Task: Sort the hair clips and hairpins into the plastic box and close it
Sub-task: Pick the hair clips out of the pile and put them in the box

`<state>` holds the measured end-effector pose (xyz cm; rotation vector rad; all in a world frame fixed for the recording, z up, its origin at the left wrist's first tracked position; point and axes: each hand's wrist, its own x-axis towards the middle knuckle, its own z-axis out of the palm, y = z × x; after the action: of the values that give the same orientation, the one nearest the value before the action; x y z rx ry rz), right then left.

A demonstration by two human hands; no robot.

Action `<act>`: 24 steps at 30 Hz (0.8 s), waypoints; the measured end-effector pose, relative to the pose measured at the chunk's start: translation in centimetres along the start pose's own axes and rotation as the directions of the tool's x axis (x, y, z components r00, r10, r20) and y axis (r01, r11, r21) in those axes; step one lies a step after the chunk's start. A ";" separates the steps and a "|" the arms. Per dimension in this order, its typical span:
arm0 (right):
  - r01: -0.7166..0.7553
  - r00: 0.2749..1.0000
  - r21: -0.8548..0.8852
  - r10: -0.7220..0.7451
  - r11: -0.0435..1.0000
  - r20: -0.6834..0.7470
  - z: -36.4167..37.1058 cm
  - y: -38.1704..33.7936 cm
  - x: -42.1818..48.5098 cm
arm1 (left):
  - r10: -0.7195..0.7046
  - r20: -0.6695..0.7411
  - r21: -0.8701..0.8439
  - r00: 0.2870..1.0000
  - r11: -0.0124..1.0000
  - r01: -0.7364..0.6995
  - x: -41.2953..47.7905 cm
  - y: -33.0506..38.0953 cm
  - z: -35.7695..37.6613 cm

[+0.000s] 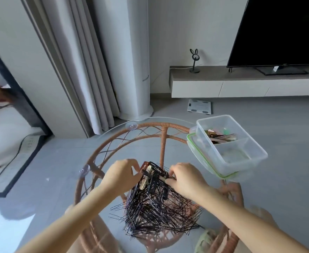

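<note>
The left hand [121, 177] and right hand [184, 179] pinch clips [150, 178] on top of the pin pile [155, 212], likely to pull them free. The box [241, 161] sits open, right of the pile, ready for them.

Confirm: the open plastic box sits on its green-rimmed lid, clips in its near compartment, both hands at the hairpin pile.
No: the head view shows the hair clips in the far compartment of the plastic box. The rest stands: it sits open on its green-rimmed lid, left hand and right hand at the hairpin pile.
</note>
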<state>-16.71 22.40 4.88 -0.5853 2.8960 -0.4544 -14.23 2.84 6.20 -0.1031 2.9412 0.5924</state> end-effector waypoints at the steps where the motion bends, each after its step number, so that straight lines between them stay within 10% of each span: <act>1: -0.003 1.000 -0.017 0.003 1.000 0.012 0.5 -0.4 -0.1 | -0.029 0.014 0.027 0.999 0.999 0.029 -0.8 -0.6 0.6; 17: 0.016 0.995 0.175 0.002 0.984 -0.102 1.3 -1.5 0.1 | -0.143 0.138 -0.197 0.980 0.966 0.169 -0.8 -2.4 1.3; 24: -0.101 0.991 -0.097 0.092 0.990 -0.094 3.1 -4.3 1.2 | -0.135 0.041 -0.323 0.990 0.936 0.141 -1.0 -3.0 0.5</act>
<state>-15.65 17.28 3.25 -0.4463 3.0310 -0.3301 -12.94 0.28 4.73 -0.3337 2.7606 1.0436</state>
